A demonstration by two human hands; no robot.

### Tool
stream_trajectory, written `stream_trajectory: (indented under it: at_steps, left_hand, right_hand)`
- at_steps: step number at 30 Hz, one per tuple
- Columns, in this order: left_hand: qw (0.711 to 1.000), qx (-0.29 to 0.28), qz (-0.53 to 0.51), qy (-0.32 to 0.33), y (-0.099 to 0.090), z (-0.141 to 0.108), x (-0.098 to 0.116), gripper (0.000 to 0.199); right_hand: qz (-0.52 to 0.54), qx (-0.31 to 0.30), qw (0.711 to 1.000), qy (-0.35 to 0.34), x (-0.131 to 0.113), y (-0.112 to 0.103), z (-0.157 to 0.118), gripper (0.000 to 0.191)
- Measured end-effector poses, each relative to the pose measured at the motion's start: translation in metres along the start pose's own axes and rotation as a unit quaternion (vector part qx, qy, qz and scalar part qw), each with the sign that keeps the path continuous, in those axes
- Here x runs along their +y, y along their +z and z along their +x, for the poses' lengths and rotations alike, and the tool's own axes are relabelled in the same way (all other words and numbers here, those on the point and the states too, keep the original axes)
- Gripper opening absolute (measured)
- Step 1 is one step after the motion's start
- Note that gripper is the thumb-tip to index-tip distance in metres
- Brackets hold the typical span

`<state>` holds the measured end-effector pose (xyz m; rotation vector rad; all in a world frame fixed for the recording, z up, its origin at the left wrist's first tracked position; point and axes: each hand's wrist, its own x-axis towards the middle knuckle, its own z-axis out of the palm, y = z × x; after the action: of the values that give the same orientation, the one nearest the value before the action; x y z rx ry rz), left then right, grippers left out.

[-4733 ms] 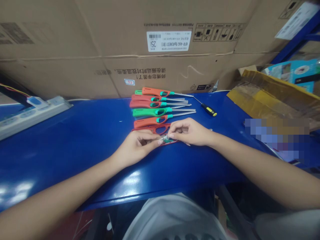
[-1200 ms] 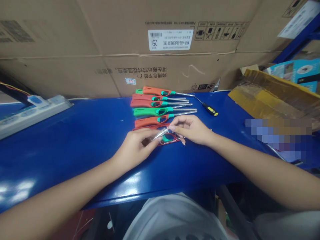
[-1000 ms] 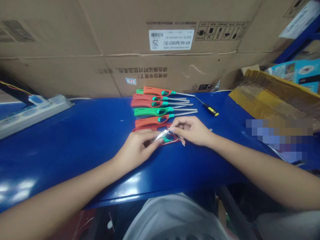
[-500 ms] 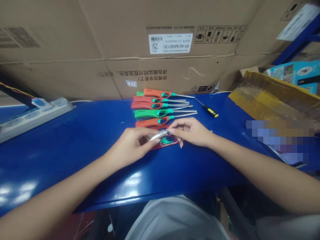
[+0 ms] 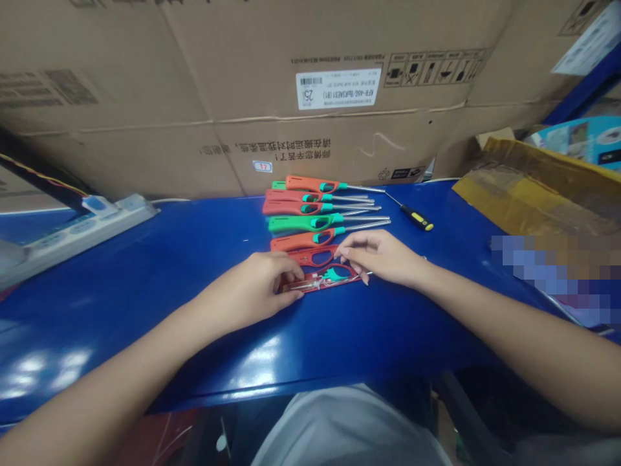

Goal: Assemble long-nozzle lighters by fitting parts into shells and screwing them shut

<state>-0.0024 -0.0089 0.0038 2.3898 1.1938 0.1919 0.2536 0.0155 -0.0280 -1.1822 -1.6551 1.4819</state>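
Note:
An opened red lighter casing lies on the blue table, with a teal trigger, a thin pale wire and a clear fuel tank in it. My left hand is closed around its left end, thumb on the near edge and fingers on the far edge. My right hand is over the right end with thumb and index finger pinched together; what they hold, if anything, is too small to make out. Another red casing half lies just behind, partly beside my right fingertips.
Several assembled gas lighters, orange, red and green, lie in a row behind the casings. A black and yellow screwdriver lies to their right. A power strip is at left, a taped carton at right, a large cardboard box behind.
The clear fuel tank, held above the casing before, now lies in it. My left hand has lowered to the casing's end. The view has shifted slightly.

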Motion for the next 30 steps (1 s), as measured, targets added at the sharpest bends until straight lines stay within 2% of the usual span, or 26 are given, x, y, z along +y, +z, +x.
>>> stream_trajectory:
  at_steps: [11,21,25,30]
  left_hand:
    - [1.000,-0.003,-0.025,-0.016,-0.0013,0.0012,0.0007,0.016]
    - [0.996,0.005,-0.061,-0.070,0.0022,0.0009,0.0030,0.012]
    - [0.996,-0.006,-0.065,-0.066,0.0017,0.0001,0.0005,0.020]
    - [0.999,0.014,-0.030,-0.034,0.0055,-0.0009,-0.0007,0.017]
  right_hand:
    - [-0.040,-0.001,0.999,-0.035,0.0030,0.0051,-0.0052,0.029]
    - [-0.139,0.009,0.985,-0.105,0.0054,0.0080,-0.0056,0.020]
    - [-0.149,0.015,0.982,-0.119,0.0053,0.0067,-0.0061,0.018]
    - [-0.164,0.020,0.977,-0.136,0.0058,0.0066,-0.0066,0.016]
